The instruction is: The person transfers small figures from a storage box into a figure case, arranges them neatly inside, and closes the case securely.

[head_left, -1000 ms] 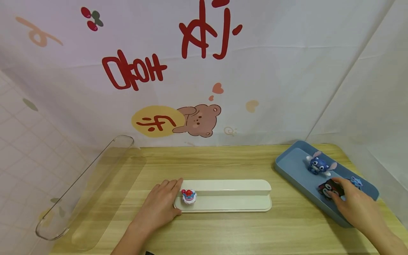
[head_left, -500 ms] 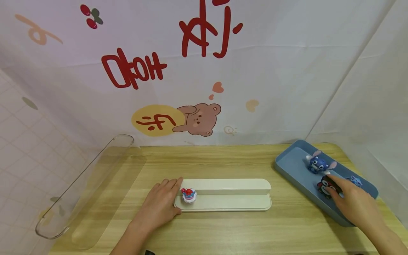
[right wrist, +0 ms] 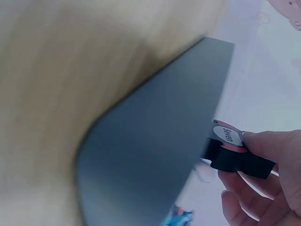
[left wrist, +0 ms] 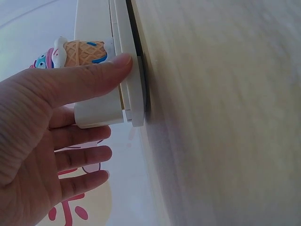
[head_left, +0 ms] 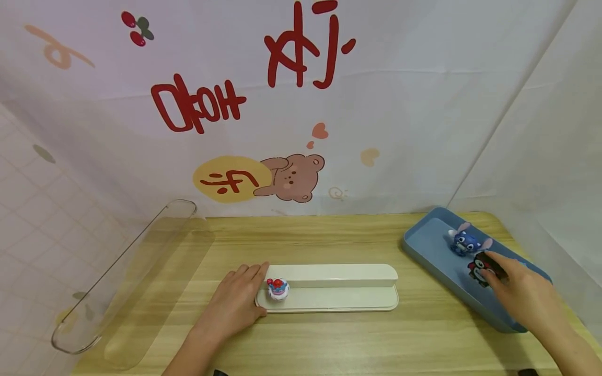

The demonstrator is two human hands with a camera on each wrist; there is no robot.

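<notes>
My left hand (head_left: 237, 295) holds the left end of a cream two-step display stand (head_left: 340, 298), thumb on its front edge and fingers behind. On the lower step, near that hand, stands an ice-cream-cone figurine (head_left: 278, 289) with a waffle pattern (left wrist: 84, 52). My right hand (head_left: 524, 287) pinches a black-and-red figurine (head_left: 478, 267) between thumb and fingers, above the blue tray (head_left: 430, 237). In the right wrist view, the figurine bears a pale oval label (right wrist: 228, 135) reading "Seven". The tray wall (right wrist: 150, 127) hides part of it there.
A blue big-eared figurine (head_left: 464, 243) sits in the tray beside the right hand. Another small blue figurine (right wrist: 178, 216) is partly hidden behind the tray wall. A clear plastic cover (head_left: 162, 277) stands at the left. A printed white curtain (head_left: 400, 115) hangs behind the wooden table (head_left: 329, 344).
The right hand has shifted slightly left and up with the black-and-red figurine, which has turned in its fingers. The left hand keeps its place on the stand.
</notes>
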